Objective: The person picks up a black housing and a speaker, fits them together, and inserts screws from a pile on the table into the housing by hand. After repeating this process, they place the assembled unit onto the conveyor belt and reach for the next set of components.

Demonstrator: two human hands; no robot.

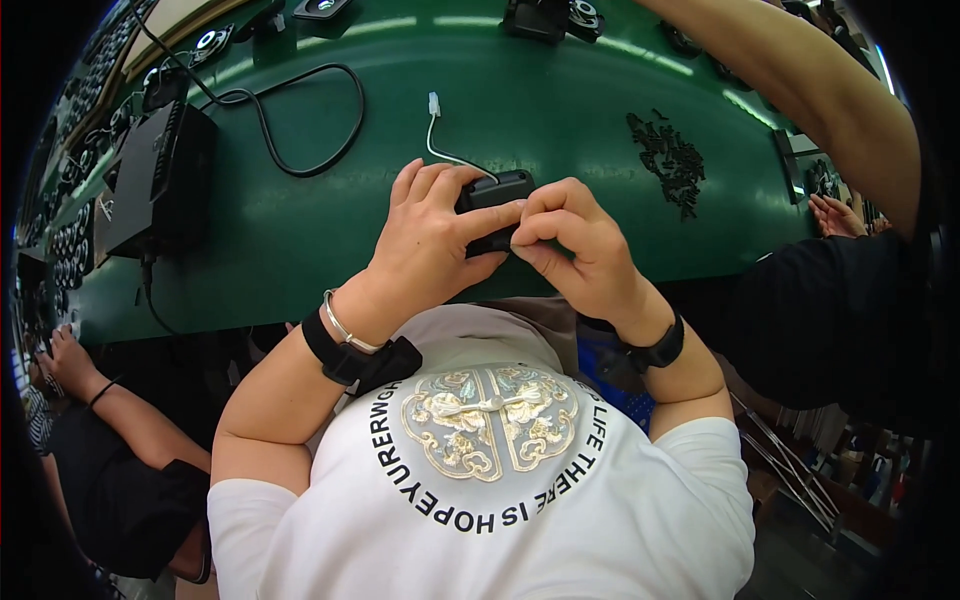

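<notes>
A small black plastic housing (pixel 513 186) rests on the green table (pixel 420 290) close to my body. My left hand (pixel 425 235) is wrapped over its left side, fingers along the far edge and the index finger lying across its top. From the housing's far side a thin cable runs out to a white connector (pixel 434 104), which lies on the table. At the right edge of the housing my right hand (pixel 590 245) is closed, thumb and index finger pinched together. Whatever may be between those fingertips is too small or hidden to make out.
Many small black pieces (pixel 672 165) lie in a heap to the right. A black box (pixel 160 180) with a looped black cord (pixel 350 120) stands at the left. Speakers (pixel 540 18) sit along the far edge. Another person's arm (pixel 810 90) reaches in from the right; a co-worker's hand (pixel 75 365) is at the left.
</notes>
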